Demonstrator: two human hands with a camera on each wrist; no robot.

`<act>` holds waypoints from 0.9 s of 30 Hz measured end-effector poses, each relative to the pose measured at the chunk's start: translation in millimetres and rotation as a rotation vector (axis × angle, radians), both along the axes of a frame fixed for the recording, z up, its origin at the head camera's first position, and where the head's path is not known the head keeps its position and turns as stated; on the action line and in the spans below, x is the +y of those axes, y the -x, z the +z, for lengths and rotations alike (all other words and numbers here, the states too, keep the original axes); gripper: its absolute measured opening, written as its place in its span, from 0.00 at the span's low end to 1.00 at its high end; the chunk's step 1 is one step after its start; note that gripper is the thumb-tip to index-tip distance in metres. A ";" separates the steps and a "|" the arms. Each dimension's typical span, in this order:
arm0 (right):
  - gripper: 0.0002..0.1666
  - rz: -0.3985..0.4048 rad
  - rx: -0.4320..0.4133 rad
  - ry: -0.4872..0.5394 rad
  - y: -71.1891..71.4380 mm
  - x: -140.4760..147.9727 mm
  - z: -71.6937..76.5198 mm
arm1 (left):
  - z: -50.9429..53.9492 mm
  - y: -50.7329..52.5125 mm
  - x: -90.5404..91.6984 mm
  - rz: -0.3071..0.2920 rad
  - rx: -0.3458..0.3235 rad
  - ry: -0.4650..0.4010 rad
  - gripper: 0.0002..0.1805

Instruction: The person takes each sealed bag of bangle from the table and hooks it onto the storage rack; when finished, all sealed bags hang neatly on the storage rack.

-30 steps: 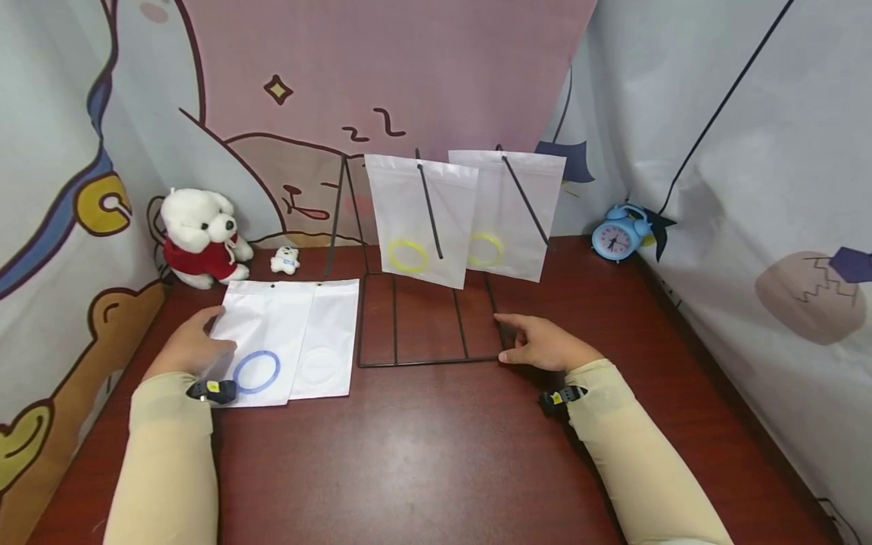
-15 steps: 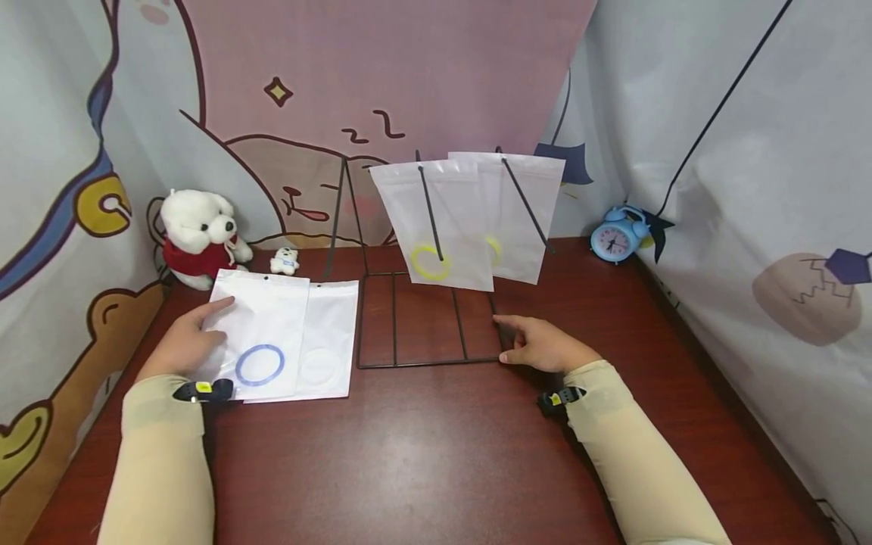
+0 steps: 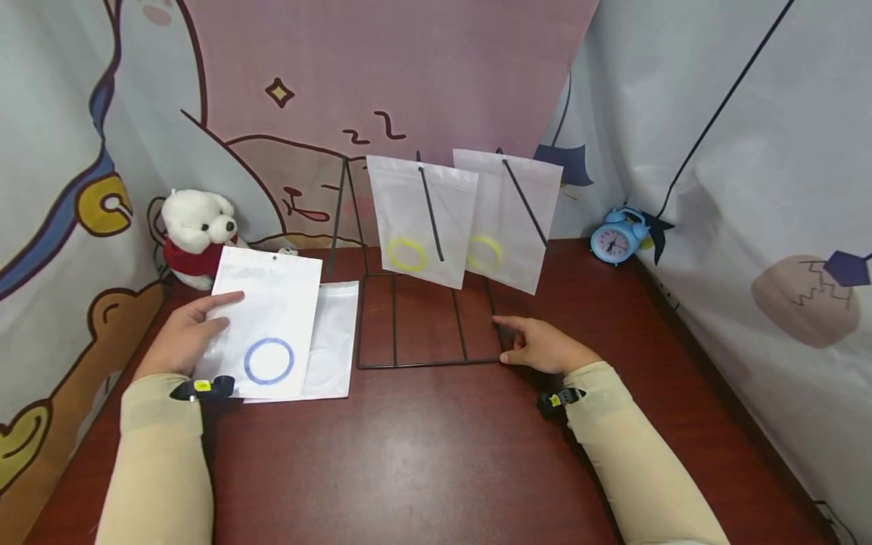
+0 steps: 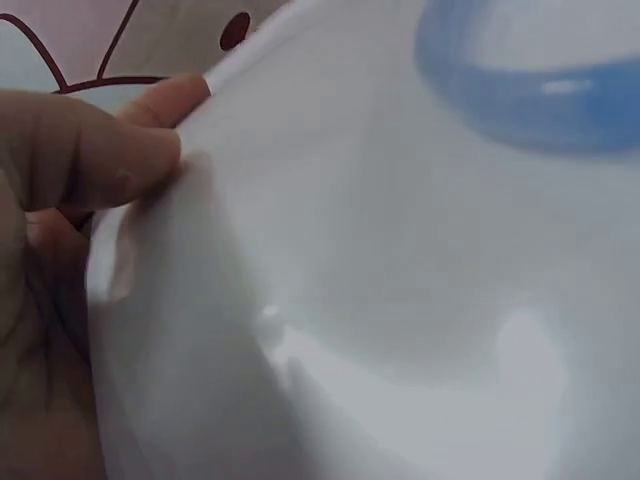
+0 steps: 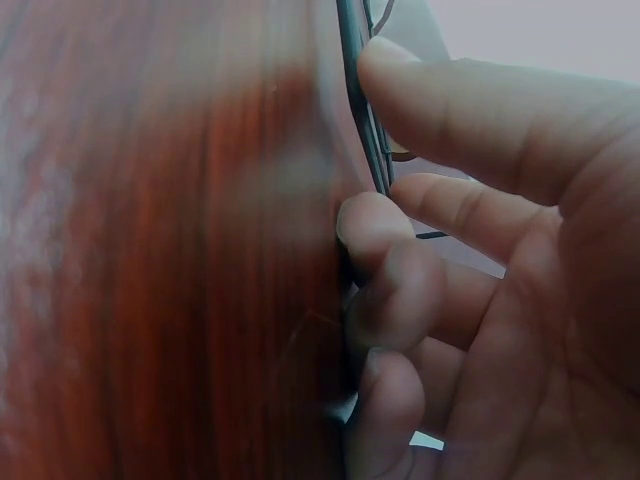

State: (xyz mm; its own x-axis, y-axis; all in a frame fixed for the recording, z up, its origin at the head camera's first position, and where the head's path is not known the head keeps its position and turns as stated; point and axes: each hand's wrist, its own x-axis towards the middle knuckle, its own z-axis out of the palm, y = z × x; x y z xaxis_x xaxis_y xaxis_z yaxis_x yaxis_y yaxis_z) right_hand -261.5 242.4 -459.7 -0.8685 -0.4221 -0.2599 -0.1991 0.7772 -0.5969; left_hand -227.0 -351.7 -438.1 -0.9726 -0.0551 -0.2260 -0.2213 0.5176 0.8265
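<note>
My left hand [image 3: 179, 333] pinches the left edge of a white zip bag [image 3: 269, 303] with a blue ring [image 3: 269, 361] showing near its bottom. In the left wrist view my thumb lies on the front of the bag [image 4: 350, 230]. Partly covered by it is a second white bag [image 3: 334, 333], with a faint pale ring. My right hand [image 3: 545, 344] holds the near right corner of a black wire rack [image 3: 429, 364], thumb and forefinger at the wire [image 5: 362, 100]. Two white bags, the front one [image 3: 415, 204] and the rear one [image 3: 518, 189], hang from its hooks, each with a yellow ring.
A white plush dog [image 3: 197, 227] in red sits at the back left, a tiny white toy [image 3: 289, 251] beside it mostly hidden by the raised bag. At the back right stands a blue alarm clock [image 3: 613, 238]. Printed cloth walls surround the brown table [image 3: 409, 462].
My left hand has taken hold of the blue-ring bag and tilted its top edge up off the table. The hanging bags have swung slightly. My right hand stays at the rack's corner.
</note>
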 end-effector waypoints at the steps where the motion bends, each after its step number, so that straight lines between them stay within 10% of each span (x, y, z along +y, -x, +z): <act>1: 0.47 -0.001 -0.001 0.001 0.1 0.1 -0.2 | 1.1 -0.6 1.1 0.002 0.005 -0.015 0.28; 10: 0.47 -0.003 -0.009 0.012 -0.7 0.6 -0.5 | 18.5 -6.7 13.0 -0.031 0.104 -0.134 0.25; 27: 0.47 0.000 -0.002 0.016 0.1 0.6 -0.2 | 59.3 -29.2 44.3 -0.317 0.358 -0.264 0.17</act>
